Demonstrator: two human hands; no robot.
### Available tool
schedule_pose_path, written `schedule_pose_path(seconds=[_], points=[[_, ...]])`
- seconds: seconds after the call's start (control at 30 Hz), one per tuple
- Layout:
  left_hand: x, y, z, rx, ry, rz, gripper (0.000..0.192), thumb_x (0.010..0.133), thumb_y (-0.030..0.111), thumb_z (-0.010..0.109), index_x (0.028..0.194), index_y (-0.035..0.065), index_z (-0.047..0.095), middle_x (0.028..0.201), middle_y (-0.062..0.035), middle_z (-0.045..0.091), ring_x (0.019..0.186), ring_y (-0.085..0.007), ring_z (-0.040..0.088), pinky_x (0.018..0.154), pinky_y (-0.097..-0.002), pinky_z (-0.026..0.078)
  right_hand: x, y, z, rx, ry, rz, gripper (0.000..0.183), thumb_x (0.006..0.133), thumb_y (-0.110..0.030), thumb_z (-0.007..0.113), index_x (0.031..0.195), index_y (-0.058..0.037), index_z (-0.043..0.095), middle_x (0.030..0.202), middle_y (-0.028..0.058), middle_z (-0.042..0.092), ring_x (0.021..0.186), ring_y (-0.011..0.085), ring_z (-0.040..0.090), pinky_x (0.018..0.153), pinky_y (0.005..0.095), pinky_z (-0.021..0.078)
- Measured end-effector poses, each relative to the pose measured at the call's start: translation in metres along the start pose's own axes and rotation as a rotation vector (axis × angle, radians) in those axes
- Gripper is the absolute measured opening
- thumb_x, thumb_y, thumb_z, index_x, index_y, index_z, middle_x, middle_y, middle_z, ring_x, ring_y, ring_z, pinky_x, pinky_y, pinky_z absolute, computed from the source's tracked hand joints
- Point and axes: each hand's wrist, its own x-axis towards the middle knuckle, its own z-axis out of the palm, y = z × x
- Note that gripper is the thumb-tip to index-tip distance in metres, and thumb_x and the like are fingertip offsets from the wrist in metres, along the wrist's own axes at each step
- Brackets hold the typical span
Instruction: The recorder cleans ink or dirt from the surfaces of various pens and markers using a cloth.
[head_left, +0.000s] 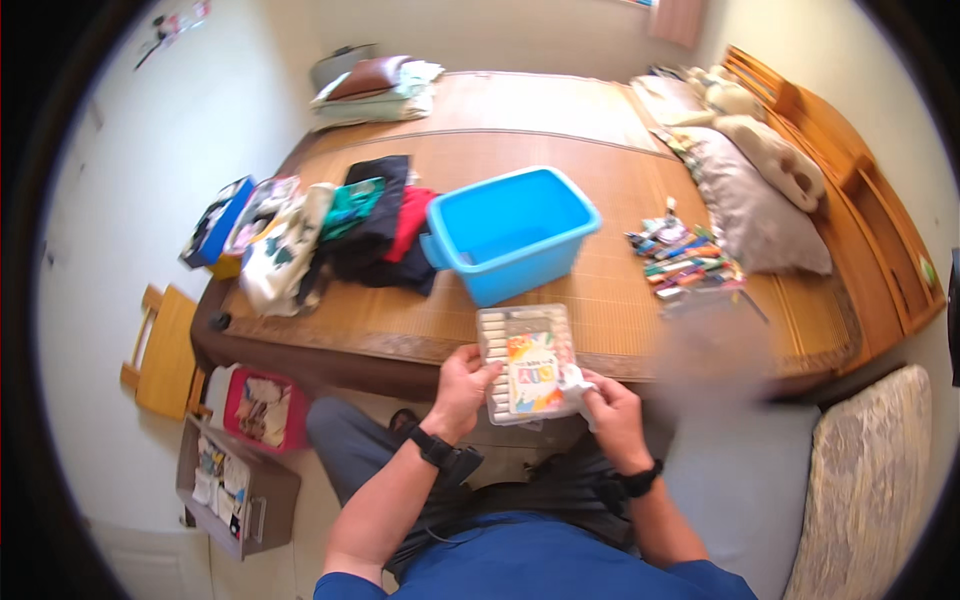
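My left hand grips the left side of a clear plastic case, thumb on top. White stick-shaped pieces line the case's left side, and a colourful printed card shows in its middle. A crumpled white tissue or cloth is pinched in my right hand and lies against the case's lower right corner. The case is held over the near edge of the bed, above my lap. Just beyond it, a blue plastic tub stands on the bed mat, with nothing visible inside its open top.
Folded clothes lie left of the tub, beside a blue box. Several markers are piled right, before a pillow. A pink bin, grey storage box and wooden stool stand lower left. A blurred patch hides the bed's right edge.
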Motion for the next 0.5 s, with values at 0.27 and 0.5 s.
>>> schedule_pose_path(seconds=[0.27, 0.5], points=[[-0.029, 0.002, -0.055, 0.024, -0.229, -0.008, 0.042, 0.1, 0.002, 0.068, 0.137, -0.0039, 0.049, 0.122, -0.0134, 0.071, 0.105, -0.0167, 0.072, 0.084, -0.0297, 0.061, 0.025, -0.043, 0.044, -0.026, 0.047, -0.17, 0.026, 0.109, -0.012, 0.059, 0.126, 0.0053, 0.069, 0.111, 0.0063, 0.074, 0.097, 0.0096, 0.067, 0.085, 0.0257, 0.0544], [-0.018, 0.02, -0.057, -0.207, -0.222, -0.011, 0.039, 0.102, -0.001, 0.064, 0.138, -0.0028, 0.05, 0.121, -0.0121, 0.071, 0.106, -0.0179, 0.072, 0.09, -0.0331, 0.062, -0.004, -0.053, 0.085, -0.092, 0.136, -0.131, 0.022, 0.108, -0.007, 0.059, 0.124, 0.0048, 0.067, 0.125, 0.0112, 0.073, 0.112, 0.0132, 0.066, 0.095, 0.0285, 0.0536]])
